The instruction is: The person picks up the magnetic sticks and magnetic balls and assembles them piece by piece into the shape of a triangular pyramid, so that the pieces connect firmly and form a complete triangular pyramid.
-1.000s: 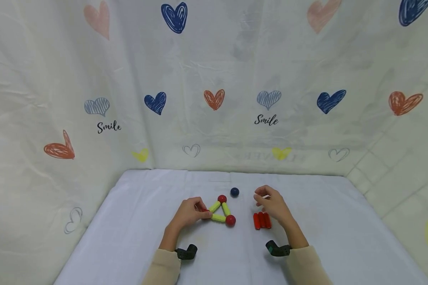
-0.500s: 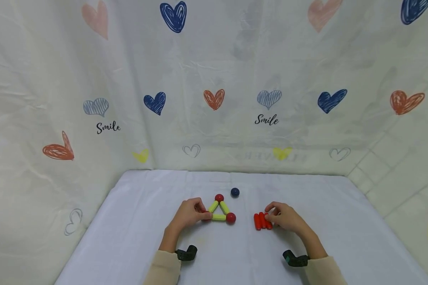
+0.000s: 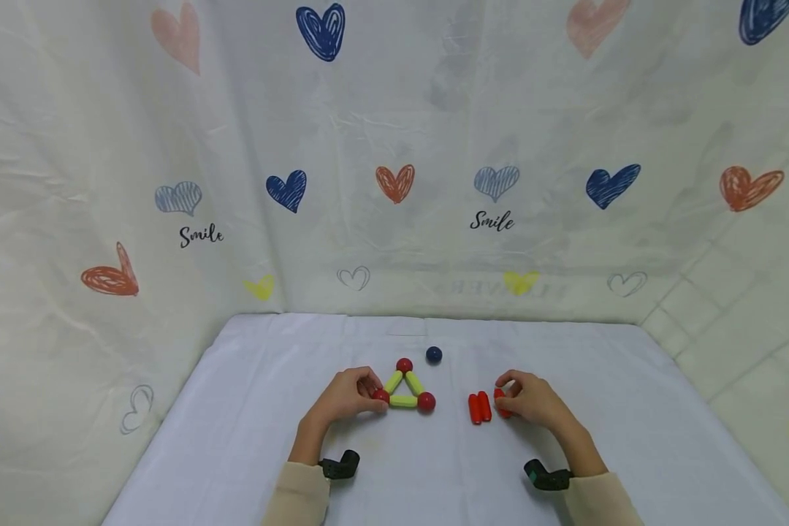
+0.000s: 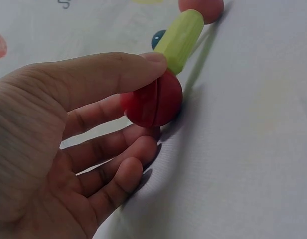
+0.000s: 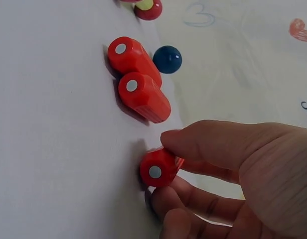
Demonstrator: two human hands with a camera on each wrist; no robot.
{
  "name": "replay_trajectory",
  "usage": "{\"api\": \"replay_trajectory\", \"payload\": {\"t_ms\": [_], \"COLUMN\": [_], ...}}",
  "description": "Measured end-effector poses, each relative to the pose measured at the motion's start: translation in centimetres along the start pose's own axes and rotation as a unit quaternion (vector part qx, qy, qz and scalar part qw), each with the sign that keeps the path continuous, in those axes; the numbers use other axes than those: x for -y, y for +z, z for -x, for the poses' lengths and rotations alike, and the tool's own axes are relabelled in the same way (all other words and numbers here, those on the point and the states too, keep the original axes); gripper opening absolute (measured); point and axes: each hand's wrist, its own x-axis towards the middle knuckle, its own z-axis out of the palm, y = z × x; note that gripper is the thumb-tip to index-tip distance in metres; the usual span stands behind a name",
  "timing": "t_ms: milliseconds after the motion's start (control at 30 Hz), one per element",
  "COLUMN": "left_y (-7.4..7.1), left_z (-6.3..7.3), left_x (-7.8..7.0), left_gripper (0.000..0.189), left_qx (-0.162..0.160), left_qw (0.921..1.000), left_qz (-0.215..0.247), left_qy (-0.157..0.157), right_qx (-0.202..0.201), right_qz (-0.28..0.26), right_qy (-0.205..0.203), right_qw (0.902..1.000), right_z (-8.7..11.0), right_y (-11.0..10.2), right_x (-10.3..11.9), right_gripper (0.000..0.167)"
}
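My left hand [image 3: 348,394] pinches a red ball [image 4: 153,102] between thumb and fingers. That ball is the left corner of a flat triangle made of yellow-green magnetic rods [image 3: 404,401] and red balls, with one ball [image 3: 404,365] at the far corner and another [image 3: 426,402] at the right. My right hand [image 3: 532,398] pinches a red magnetic rod [image 5: 156,169], its round silver end showing in the right wrist view, low over the white cloth. Just left of it, two more red magnetic rods [image 5: 143,97] lie side by side.
A dark blue ball [image 3: 434,355] sits on the white cloth [image 3: 421,467] behind the triangle, to its right. A pale curtain [image 3: 434,241] printed with hearts hangs behind the table. Each wrist wears a black camera [image 3: 547,476].
My right hand has come down to the row of red rods, taken the rightmost and shifted it slightly right. The triangle has turned slightly, with my left hand still at its left corner.
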Motion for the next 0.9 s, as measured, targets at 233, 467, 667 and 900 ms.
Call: {"api": "replay_trajectory", "payload": {"t_ms": [233,467,667,900], "left_y": [0.0,0.2,0.1,0.0], "left_z": [0.0,0.0,0.0,0.1], "left_x": [-0.1,0.2,0.0,-0.2], "left_gripper": [0.031,0.031,0.031,0.031], "left_qx": [-0.001,-0.001,0.000,-0.001], "left_qw": [1.0000,1.0000,0.9999,0.9999], "left_qz": [0.005,0.003,0.005,0.006], "left_qy": [-0.002,-0.009,-0.011,-0.012], "right_qx": [-0.005,-0.032,-0.035,-0.031], "right_qz": [-0.017,-0.104,-0.140,-0.157], "right_qy": [-0.010,-0.058,-0.105,-0.146], "right_qw": [0.9998,0.9924,0.9839,0.9762], "right_z": [0.2,0.1,0.2,0.4], "right_y": [-0.1,0.1,0.8,1.8], "right_x": [0.4,1.6,3.1,5.1], "right_gripper": [0.031,0.040,0.039,0.036]}}
